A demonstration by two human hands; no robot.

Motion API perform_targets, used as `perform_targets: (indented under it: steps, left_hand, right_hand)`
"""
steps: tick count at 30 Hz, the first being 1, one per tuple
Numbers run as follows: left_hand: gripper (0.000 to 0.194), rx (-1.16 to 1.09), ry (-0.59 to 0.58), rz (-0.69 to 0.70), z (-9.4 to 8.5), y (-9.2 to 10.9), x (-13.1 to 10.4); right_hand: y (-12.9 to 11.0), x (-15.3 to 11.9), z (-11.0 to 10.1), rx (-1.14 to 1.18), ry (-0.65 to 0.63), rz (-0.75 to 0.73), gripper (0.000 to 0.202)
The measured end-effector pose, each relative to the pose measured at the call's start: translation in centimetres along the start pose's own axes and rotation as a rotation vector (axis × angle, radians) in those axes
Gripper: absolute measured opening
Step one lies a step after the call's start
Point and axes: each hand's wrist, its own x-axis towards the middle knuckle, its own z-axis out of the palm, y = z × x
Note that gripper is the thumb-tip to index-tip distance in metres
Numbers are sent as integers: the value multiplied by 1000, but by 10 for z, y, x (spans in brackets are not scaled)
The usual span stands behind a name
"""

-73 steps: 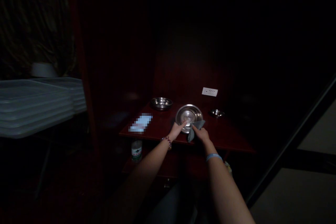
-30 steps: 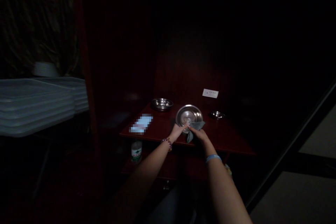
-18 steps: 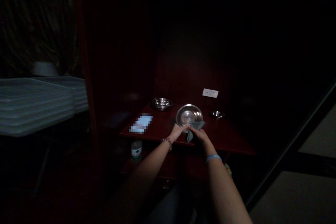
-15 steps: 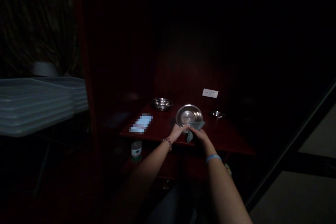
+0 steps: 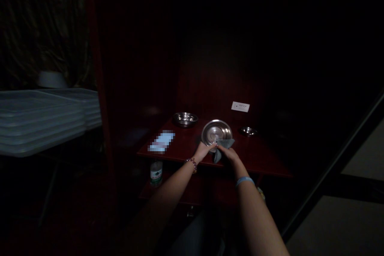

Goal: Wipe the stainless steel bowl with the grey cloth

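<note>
A wide-rimmed stainless-steel bowl [image 5: 219,130] is held over the near middle of a dark red wooden desktop [image 5: 261,156], its open face tilted toward the person. Whether its underside touches the wood cannot be told. A grey-green cloth [image 5: 225,143] lies over the near right part of its rim, one corner hanging down toward the desk's near edge.

To the left and farther back sits a shallow group of metal bowls [image 5: 185,120], apparently nested. A small metal dish [image 5: 248,131] rests to the right of the held bowl, well apart from it. Near the left edge of the desktop lies a pale, pixelated rectangle [image 5: 162,141] whose details are unreadable. A white socket plate [image 5: 240,107] is on the far panel, above and behind the dish. Beneath the desktop, at the left, a labelled clear plastic bottle [image 5: 156,173] stands upright on a lower shelf [image 5: 195,194]. Farther left, beyond the cabinet's side, is a stack of translucent plastic trays [image 5: 42,122] with a pale container [image 5: 52,79] behind it.

Both arms reach forward from the near side and converge at the bowl. The left hand [image 5: 204,151], with a beaded bracelet [image 5: 191,164] at the wrist, grips the near left rim, thumb over the inside; its other fingers are hidden. The right hand [image 5: 229,153], below which a light blue wristband [image 5: 245,180] circles the forearm, pinches the cloth against the near rim. The two thumbs nearly meet, and hands and cloth cover that part of the bowl.
</note>
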Motion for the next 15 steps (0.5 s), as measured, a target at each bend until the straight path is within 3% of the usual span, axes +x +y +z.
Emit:
perform_targets:
  steps: [7, 15]
  left_hand:
    - [45, 12, -26, 17, 0, 1, 1]
    - [46, 43, -18, 17, -1, 0, 2]
  right_hand:
    - [-11, -13, 3, 93, 19, 68, 39]
    - [-7, -6, 3, 50, 13, 79, 39]
